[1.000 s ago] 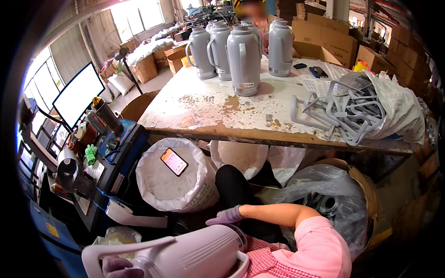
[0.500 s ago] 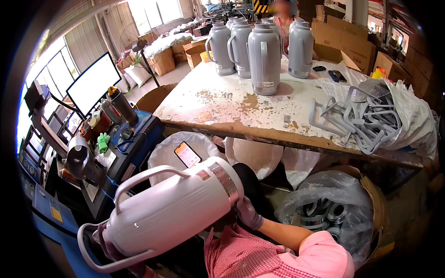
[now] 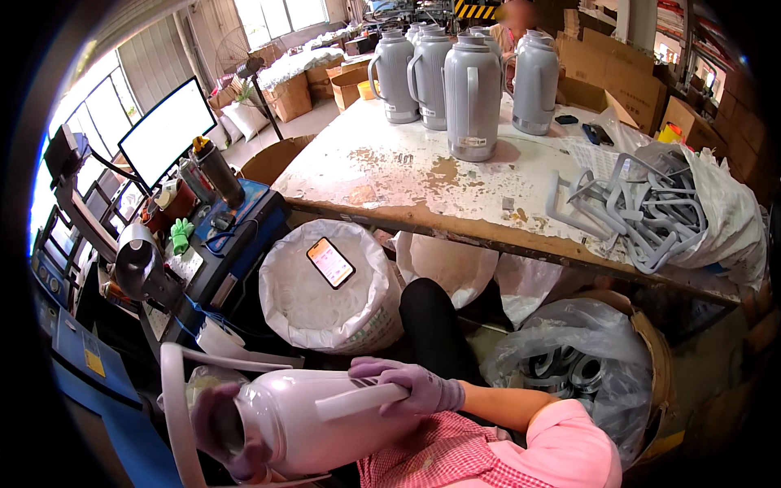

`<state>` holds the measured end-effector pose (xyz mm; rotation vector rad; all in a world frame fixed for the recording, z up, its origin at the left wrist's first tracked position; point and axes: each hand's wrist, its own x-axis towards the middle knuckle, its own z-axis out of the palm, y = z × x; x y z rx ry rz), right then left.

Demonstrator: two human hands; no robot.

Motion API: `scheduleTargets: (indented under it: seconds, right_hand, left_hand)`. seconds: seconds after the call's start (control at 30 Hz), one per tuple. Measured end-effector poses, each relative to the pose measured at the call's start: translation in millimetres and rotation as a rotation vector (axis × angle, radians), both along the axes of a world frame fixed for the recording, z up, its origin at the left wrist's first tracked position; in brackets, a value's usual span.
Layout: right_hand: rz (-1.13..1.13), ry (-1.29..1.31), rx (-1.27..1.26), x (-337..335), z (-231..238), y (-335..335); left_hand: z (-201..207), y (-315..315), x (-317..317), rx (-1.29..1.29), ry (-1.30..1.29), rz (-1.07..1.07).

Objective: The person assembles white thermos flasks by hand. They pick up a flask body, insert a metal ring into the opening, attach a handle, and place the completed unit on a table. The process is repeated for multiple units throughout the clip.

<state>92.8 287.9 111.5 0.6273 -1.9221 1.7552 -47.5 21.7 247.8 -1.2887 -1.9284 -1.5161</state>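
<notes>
A pale lilac-white flask body (image 3: 309,423) lies on its side across my lap, with a carrying loop (image 3: 175,407) arching off its left end. My left hand (image 3: 215,431), in a purple glove, grips the flask's left end. My right hand (image 3: 411,386), also gloved, is closed on the flask's side handle (image 3: 358,401) at its right end. Part of the left hand is blurred by the curved plastic.
A worn table (image 3: 390,183) ahead carries several grey flasks (image 3: 472,98) and a bag of grey handles (image 3: 651,215). Below it stand a white sack (image 3: 325,309) with a phone (image 3: 330,262) on top and a bin of rings (image 3: 586,374). A machine with a monitor (image 3: 167,130) stands left.
The flask was lifted up from my lap, then swung down to lie level across it. My right hand has shifted onto the side handle.
</notes>
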Motion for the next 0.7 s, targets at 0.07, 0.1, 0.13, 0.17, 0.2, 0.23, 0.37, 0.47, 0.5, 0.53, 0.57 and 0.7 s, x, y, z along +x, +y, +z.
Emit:
scheduleTargets:
  seconds: [0.07, 0.1, 0.13, 0.17, 0.2, 0.23, 0.37, 0.47, 0.5, 0.53, 0.57, 0.7]
  right_hand:
    - [-0.002, -0.126, -0.166, -0.2, -3.5, -10.5]
    - [-0.005, -0.224, -0.232, 3.1, 5.1, -12.0]
    - [-0.010, -0.328, -0.297, 6.1, 13.9, -12.3]
    - [0.011, -0.405, -0.347, 8.2, 20.3, -8.2]
    - [0.031, -0.482, -0.397, 10.5, 26.0, -3.2]
    - [0.073, -0.549, -0.466, 12.8, 29.4, -2.5]
    - [0.066, -0.418, -0.516, 11.5, 7.2, 33.5]
    - [0.054, -0.124, -1.009, 4.8, -9.1, 59.0]
    - [-0.001, -0.132, -1.122, -2.1, 20.5, 61.4]
    - [-0.125, -0.121, -1.200, -2.7, 49.4, 72.3]
    - [-0.185, -0.090, -1.148, -8.2, 54.3, 85.3]
    - [-0.940, 0.119, -1.047, -11.8, 100.0, 158.6]
  left_hand:
    - [24.7, 3.5, 10.4, 0.016, -0.046, 0.127]
    - [32.4, 4.9, 12.9, 0.057, -0.027, 0.208]
    - [39.2, 12.4, 11.3, 0.116, 0.026, 0.292]
    - [44.5, 25.0, 6.7, 0.223, 0.243, 0.382]
    - [33.9, 9.8, -8.6, 0.293, 0.390, 0.399]
    - [26.1, -22.8, -30.1, 0.341, 0.558, 0.419]
    - [34.6, -66.1, -21.3, -0.402, 0.977, 0.481]
    - [1.6, -23.9, -25.8, -0.493, 0.570, 0.320]
    - [-29.4, -8.3, -23.4, -0.489, 0.330, 0.243]
    - [-14.9, 35.7, -2.3, -0.853, -0.207, -0.163]
    - [-23.9, 53.0, 5.4, -0.821, -0.051, -0.588]
    - [-67.3, 51.9, 22.6, -0.578, -0.296, -0.694]
